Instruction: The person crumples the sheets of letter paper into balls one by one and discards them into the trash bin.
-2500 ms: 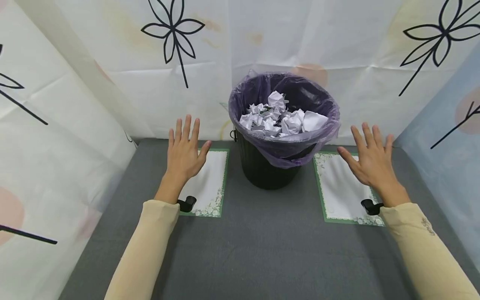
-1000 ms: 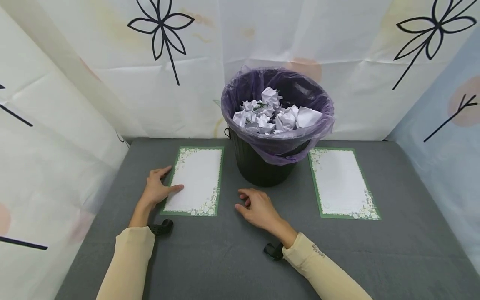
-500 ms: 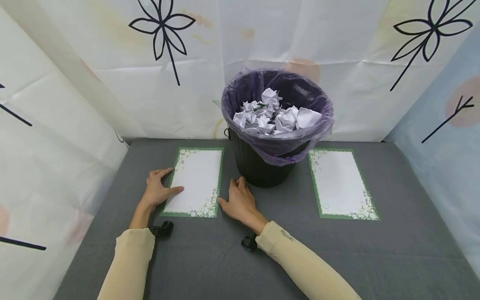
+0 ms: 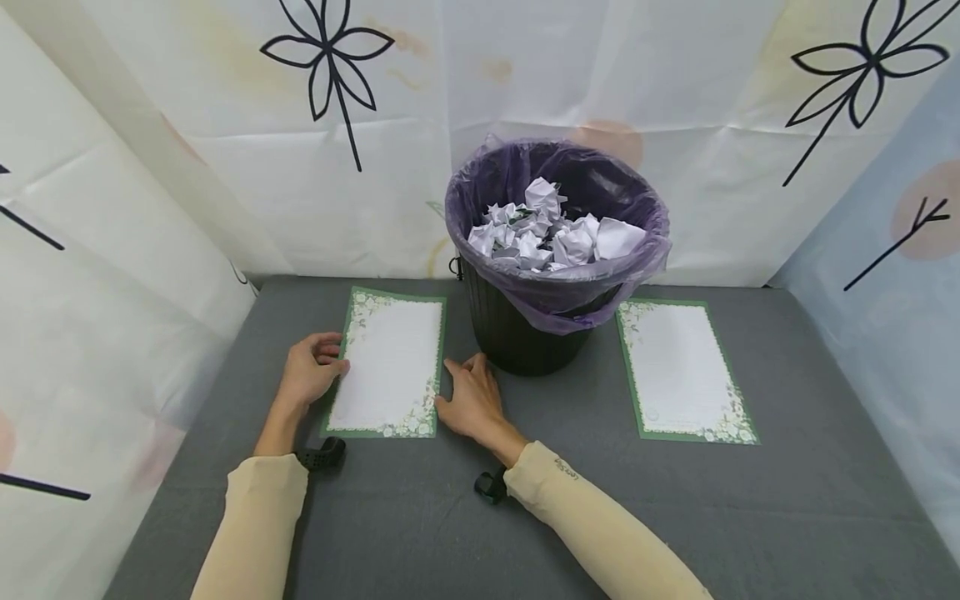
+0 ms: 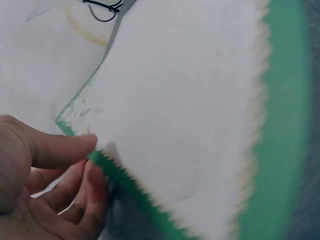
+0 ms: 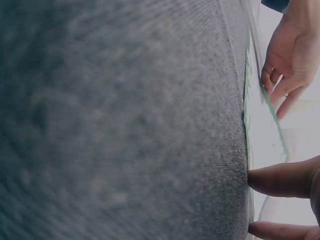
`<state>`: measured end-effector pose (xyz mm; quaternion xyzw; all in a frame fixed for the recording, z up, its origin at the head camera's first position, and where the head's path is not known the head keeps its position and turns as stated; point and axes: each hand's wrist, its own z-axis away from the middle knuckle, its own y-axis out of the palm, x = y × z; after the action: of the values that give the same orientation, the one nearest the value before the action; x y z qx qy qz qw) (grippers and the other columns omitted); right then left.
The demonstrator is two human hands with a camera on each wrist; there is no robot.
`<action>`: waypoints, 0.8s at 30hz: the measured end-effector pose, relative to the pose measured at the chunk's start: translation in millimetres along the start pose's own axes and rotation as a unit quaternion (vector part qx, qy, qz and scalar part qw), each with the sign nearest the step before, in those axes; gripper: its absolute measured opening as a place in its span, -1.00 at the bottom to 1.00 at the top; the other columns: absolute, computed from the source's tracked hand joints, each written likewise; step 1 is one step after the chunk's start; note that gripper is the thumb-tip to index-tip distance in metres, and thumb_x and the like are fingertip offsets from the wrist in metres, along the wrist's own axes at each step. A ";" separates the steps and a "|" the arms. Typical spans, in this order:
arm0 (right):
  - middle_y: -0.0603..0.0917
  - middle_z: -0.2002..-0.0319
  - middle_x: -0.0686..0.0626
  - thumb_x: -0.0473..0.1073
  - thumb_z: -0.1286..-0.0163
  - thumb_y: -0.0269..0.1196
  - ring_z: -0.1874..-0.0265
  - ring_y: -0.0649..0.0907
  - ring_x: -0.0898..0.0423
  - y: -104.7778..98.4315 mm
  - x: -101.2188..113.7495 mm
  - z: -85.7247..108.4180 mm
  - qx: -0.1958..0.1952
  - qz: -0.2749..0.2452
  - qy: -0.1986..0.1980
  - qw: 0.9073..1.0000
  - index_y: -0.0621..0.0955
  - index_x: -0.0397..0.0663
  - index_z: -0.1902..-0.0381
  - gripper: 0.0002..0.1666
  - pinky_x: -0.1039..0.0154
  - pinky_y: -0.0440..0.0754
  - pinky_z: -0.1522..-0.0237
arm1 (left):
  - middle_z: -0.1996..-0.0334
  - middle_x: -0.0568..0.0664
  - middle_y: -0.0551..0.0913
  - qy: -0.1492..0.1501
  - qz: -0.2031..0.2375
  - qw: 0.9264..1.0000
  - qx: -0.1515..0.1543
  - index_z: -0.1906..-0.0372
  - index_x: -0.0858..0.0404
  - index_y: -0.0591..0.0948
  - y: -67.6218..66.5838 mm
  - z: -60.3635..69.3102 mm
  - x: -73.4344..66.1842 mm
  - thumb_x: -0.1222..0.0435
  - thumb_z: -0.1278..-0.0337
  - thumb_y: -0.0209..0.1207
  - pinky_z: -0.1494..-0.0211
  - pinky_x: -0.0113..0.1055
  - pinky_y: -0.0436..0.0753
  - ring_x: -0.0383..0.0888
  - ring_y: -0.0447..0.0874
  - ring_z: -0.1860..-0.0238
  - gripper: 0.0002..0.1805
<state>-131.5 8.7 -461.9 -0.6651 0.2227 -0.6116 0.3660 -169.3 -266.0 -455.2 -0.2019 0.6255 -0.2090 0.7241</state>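
A white sheet with a green floral border point(image 4: 392, 367) lies between the two hands, its far left part lifted a little. My left hand point(image 4: 306, 372) pinches its left edge between thumb and curled fingers; the left wrist view shows the thumb on top of the sheet point(image 5: 165, 100). On the other side, my right hand point(image 4: 474, 404) rests on the table, thumb at the sheet's right edge and fingers bent loosely. The right wrist view shows its thumb and a finger touching down beside the sheet point(image 6: 265, 140).
Behind the right hand stands a black bin point(image 4: 517, 333) with a purple liner point(image 4: 555, 292), holding crumpled white papers point(image 4: 573, 242). A second bordered sheet point(image 4: 682, 367) lies flat to the right on the grey table point(image 4: 570, 475). Printed white cloth point(image 4: 225, 192) hangs behind.
Both hands came down from above the sheets to the left sheet, the right one moving left across the table. Since half a second ago, the left fingers have closed on the edge and raised it.
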 end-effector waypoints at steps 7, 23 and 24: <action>0.40 -0.06 -0.25 -0.17 -0.32 0.34 0.02 0.48 -0.16 -1.6 -3.2 0.1 0.005 -0.046 -0.002 0.999 0.54 -0.17 -0.35 -0.36 -0.10 0.46 -0.11 | 0.08 0.28 0.54 0.021 -0.014 0.999 0.048 -0.33 0.58 0.41 -12.0 1.6 -1.2 0.46 -0.46 0.11 0.15 -0.31 0.66 0.09 0.63 0.10 -0.55; 0.69 0.17 -0.13 -0.20 -0.48 0.27 0.19 0.70 -0.03 -22.1 2.4 5.1 -0.058 -0.228 -0.045 0.971 0.67 -0.25 -0.03 -0.73 0.09 0.68 0.09 | 0.24 -0.06 0.65 0.079 0.155 0.973 0.151 0.09 0.40 0.55 -30.7 13.5 8.9 0.42 -0.42 0.20 0.07 -0.15 0.74 -0.20 0.70 0.19 -0.89; 0.71 0.21 -0.12 -0.21 -0.49 0.27 0.22 0.71 -0.01 -24.3 2.7 6.9 -0.066 -0.233 -0.054 0.969 0.69 -0.24 0.03 -0.78 0.11 0.69 0.11 | 0.25 -0.04 0.65 0.083 0.158 0.971 0.158 0.11 0.40 0.55 -30.7 14.5 7.7 0.41 -0.42 0.20 0.06 -0.13 0.74 -0.18 0.71 0.19 -0.89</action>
<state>-128.0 23.5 -441.6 -0.7533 0.0820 -0.6272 0.1802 -155.5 -295.3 -442.6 0.0345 0.6663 -0.2047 0.7162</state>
